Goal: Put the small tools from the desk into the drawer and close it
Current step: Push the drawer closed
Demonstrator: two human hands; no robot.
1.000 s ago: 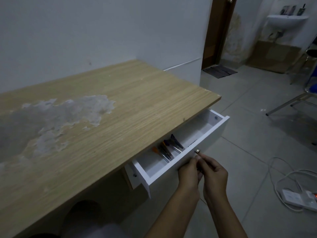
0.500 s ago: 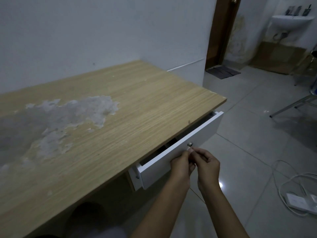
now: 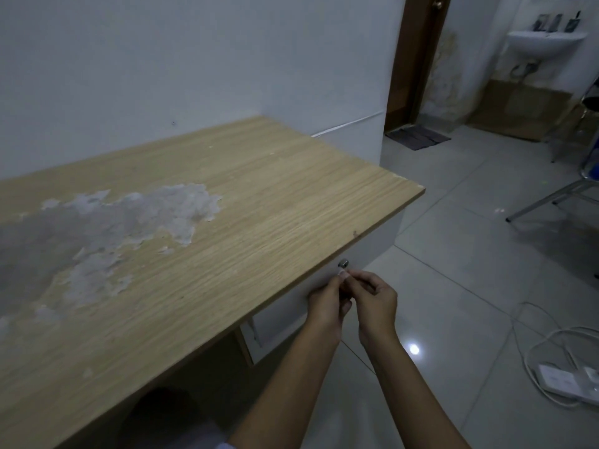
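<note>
- Now the drawer [image 3: 363,254] sits pushed in under the desk [image 3: 227,222], its white front just ahead of both hands; a second ago it stood well open with small tools lying inside, and half a second ago only a narrow gap remained.
- No tools show anywhere now: they are hidden inside the shut drawer, and the desk top above and to the left of the hands carries none.
- Just beyond the fingertips, the small metal knob [image 3: 343,263] sticks out of the drawer front.
- The left hand [image 3: 325,303] and right hand [image 3: 376,299] are pressed close together, fingers curled at or just below the knob; whether they actually pinch it I cannot tell.
- My judgement: with the gap gone, the task looks all but complete, leaving only letting go.
- Off to the right of the hands, a white power strip [image 3: 567,382] and its cable lie on the tiled floor.
</note>
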